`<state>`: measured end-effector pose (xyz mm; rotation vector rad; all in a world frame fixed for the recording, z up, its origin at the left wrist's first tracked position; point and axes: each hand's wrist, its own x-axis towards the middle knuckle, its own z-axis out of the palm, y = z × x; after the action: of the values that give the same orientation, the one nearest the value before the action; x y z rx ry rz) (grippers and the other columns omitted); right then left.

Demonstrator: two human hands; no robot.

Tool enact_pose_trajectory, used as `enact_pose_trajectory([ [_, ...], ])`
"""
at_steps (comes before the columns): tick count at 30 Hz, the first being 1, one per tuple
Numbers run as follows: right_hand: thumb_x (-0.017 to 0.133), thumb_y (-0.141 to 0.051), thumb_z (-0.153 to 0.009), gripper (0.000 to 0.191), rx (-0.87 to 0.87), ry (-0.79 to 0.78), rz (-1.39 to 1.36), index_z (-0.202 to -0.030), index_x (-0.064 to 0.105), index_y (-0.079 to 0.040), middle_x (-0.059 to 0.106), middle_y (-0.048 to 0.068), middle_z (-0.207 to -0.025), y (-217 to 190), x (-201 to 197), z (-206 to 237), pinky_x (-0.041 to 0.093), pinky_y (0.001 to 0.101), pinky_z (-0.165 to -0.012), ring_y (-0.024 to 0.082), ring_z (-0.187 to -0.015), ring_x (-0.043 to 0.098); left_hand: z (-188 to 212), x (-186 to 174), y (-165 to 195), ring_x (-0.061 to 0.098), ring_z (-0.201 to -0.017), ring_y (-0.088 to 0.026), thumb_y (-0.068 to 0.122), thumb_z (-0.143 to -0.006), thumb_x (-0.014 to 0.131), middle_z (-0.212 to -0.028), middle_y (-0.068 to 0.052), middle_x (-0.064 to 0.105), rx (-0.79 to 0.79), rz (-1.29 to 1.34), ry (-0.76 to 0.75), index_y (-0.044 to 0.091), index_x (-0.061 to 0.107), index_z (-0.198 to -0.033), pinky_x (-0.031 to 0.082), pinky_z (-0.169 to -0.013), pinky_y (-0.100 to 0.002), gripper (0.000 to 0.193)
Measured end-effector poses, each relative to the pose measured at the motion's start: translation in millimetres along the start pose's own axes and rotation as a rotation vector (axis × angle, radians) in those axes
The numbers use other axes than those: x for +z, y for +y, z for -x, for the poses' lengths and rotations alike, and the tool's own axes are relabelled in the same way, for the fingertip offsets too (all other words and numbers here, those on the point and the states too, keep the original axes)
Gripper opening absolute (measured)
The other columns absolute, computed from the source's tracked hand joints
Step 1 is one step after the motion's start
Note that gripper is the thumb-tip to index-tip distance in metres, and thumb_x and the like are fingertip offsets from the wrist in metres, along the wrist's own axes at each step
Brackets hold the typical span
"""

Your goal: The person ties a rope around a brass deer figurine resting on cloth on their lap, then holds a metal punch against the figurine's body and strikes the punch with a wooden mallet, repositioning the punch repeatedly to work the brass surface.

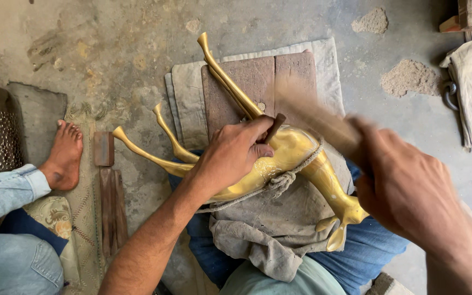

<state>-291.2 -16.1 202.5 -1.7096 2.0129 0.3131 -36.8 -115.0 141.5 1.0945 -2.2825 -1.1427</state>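
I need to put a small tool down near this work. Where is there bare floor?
Bare floor lies left of the folded cloth, above the bare foot. More lies right of the cloth, between the two sand piles. The middle is crowded: brass deer, left hand, right hand.

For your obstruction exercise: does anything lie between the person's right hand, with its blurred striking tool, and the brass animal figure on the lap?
Only the small dark punch that the left hand presses on the brass figure. Otherwise the right hand has open space.
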Motion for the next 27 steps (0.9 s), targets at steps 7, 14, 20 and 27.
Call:
enact_pose_trajectory([
  [7,0.064,-0.007,-0.082,0.078,-0.007,0.314,-0.231,-0.155,0.040,-0.004,0.070,0.020,-0.097,1,6,4,0.057,0.0475,-0.070,0.035,-0.080,0.071,-1,0,3,0.073,-0.094,-0.035,0.022,-0.088,0.076,-0.097,-0.014,0.074,-0.080,-0.002,-0.059,0.007,0.062,-0.115,0.054,-0.075,-0.048,0.035],
  [14,0.064,-0.009,-0.084,0.073,0.066,0.226,-0.346,-0.153,0.040,-0.004,0.070,0.021,-0.090,10,19,6,0.058,0.0495,-0.072,0.037,-0.075,0.072,0,1,1,0.070,-0.096,-0.039,0.022,-0.088,0.076,-0.100,-0.015,0.073,-0.020,-0.018,-0.037,0.006,0.062,-0.116,0.052,-0.076,-0.050,0.035],
  [20,0.066,-0.008,-0.081,0.074,-0.009,0.395,-0.343,-0.151,0.041,-0.003,0.070,0.022,-0.094,5,24,15,0.056,0.0510,-0.070,0.040,-0.078,0.071,1,0,0,0.071,-0.098,-0.039,0.020,-0.089,0.076,-0.102,-0.015,0.073,0.013,0.002,-0.038,0.007,0.062,-0.117,0.053,-0.077,-0.049,0.035],
  [27,0.066,-0.010,-0.080,0.079,0.055,0.299,-0.418,-0.156,0.045,-0.011,0.073,0.020,-0.096,0,17,25,0.060,0.0479,-0.074,0.036,-0.077,0.075,6,-1,2,0.072,-0.098,-0.036,0.021,-0.087,0.074,-0.105,-0.013,0.073,0.013,0.027,-0.053,0.007,0.062,-0.123,0.054,-0.076,-0.047,0.041],
])
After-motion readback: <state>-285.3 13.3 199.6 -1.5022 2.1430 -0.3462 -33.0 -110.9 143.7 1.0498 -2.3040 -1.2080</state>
